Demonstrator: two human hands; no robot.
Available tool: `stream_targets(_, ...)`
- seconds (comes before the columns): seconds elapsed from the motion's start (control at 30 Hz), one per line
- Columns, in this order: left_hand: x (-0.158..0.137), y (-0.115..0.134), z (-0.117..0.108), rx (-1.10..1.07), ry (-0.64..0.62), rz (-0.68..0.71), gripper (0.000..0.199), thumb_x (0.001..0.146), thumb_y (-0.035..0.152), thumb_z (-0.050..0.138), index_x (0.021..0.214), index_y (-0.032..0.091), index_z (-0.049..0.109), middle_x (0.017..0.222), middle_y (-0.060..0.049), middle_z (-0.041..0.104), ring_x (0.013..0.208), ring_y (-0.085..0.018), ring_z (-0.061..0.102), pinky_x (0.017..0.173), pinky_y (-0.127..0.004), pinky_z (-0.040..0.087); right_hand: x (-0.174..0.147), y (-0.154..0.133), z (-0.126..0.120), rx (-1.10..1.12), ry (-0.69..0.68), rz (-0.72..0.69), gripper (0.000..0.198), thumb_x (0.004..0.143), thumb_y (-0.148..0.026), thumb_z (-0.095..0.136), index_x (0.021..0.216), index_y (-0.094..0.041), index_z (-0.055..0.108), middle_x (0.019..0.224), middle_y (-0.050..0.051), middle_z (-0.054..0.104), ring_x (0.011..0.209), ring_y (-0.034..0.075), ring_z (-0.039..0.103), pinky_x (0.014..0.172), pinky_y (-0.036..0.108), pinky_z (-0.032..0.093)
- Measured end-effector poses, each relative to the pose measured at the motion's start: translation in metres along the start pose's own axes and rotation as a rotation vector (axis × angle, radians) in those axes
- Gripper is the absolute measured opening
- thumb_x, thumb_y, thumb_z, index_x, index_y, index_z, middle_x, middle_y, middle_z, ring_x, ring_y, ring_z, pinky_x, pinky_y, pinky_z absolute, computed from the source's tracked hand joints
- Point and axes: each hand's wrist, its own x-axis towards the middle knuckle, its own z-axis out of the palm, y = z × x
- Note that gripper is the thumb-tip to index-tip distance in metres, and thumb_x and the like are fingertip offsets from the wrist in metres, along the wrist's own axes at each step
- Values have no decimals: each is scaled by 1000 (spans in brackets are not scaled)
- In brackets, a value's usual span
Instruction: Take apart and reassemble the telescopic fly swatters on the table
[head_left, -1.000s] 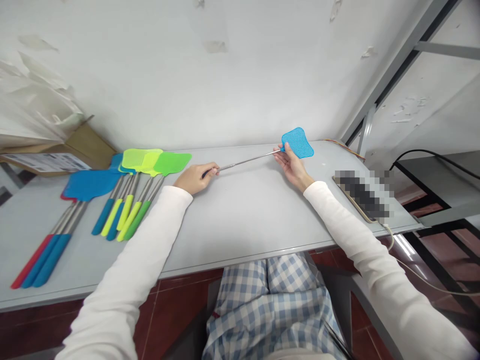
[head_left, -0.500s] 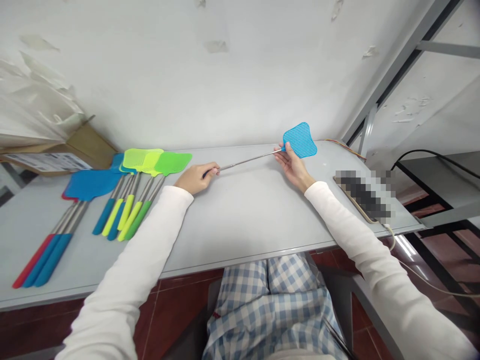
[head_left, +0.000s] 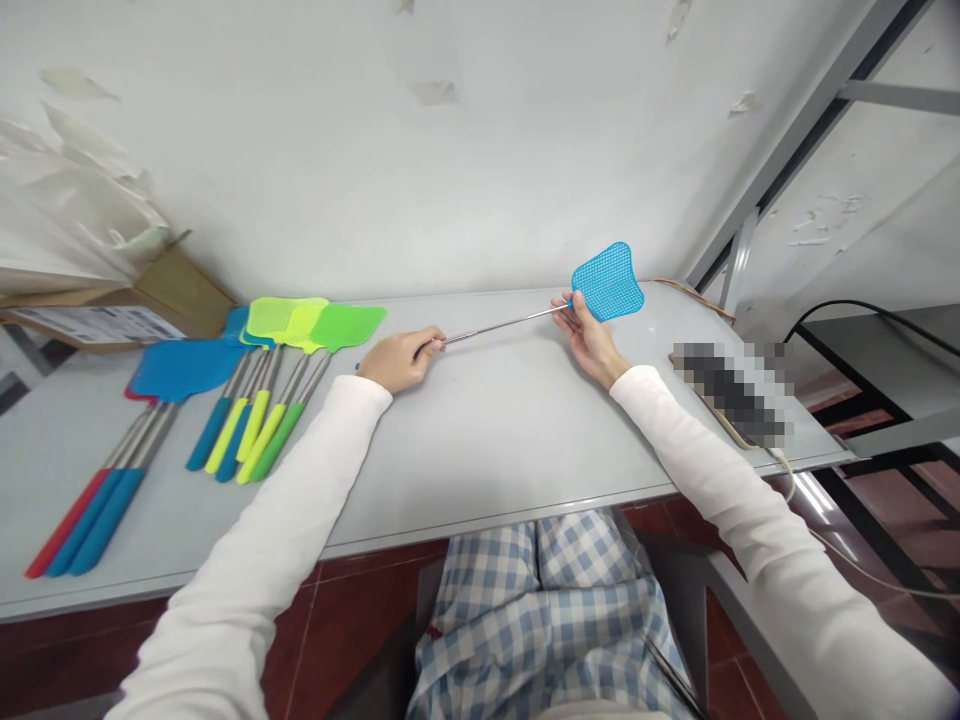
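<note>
A blue plastic-mesh swatter, its silvery rod seemingly extended, is being grasped, not yet released, by left hand and right hand.

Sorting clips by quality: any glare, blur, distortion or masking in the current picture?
Head view: light on the tabletop is soft, with only faint shadows; head view: bright streaks glare below its right end; head view: blocky pixelation hides much of the flat device; head view: sleeves look stretched toward the lower corners; head view: the mesh of the blue swatter reads clearly.
</note>
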Motion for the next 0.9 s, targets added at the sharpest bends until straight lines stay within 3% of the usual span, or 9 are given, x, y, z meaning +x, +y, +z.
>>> stream_targets(0.33,2,13,-4,-178,-57,-13,36,92,40,36,89,20,65,58,0,55,54,-15,44,58,-28,34,-5,-4,2,-51,14,-37,42,75,-61,71,94,-25,64,110,4,73,120,19,63,105,35,50)
stream_targets(0.5,4,1,-9,-300,-149,-14,42,91,48,37,87,18,66,71,-2,63,63,-15,50,63,-28,39,-6,-6,7,-44,-33,-39,43,73,-60,74,94,-24,66,108,5,74,120,20,63,104,35,52)
stream_targets(0.57,5,3,-10,-283,-134,-39,40,91,47,38,93,18,66,86,-5,69,74,-17,57,71,-30,43,-7,-6,9,-42,-34,-57,44,71,-59,75,95,-23,67,105,5,74,117,21,64,103,34,52)
stream_targets(0.7,12,43,-4,-325,-39,-8,42,94,44,41,128,22,53,124,-8,64,98,-20,63,88,-33,45,-12,-7,16,-36,1,-90,46,70,-60,75,95,-22,67,104,6,74,115,21,65,102,34,53)
stream_targets(0.8,27,91,8,-256,30,-4,50,94,51,47,135,24,46,125,-9,64,96,-20,65,84,-32,44,-17,-10,19,-38,10,-95,44,72,-60,74,95,-22,66,104,6,74,116,22,65,102,35,53)
stream_targets(0.9,44,127,20,-114,93,-7,40,100,47,36,124,21,54,105,-11,69,92,-23,66,76,-31,41,-20,-14,20,-21,0,-109,43,73,-60,73,94,-23,66,102,5,74,114,22,66,101,35,53)
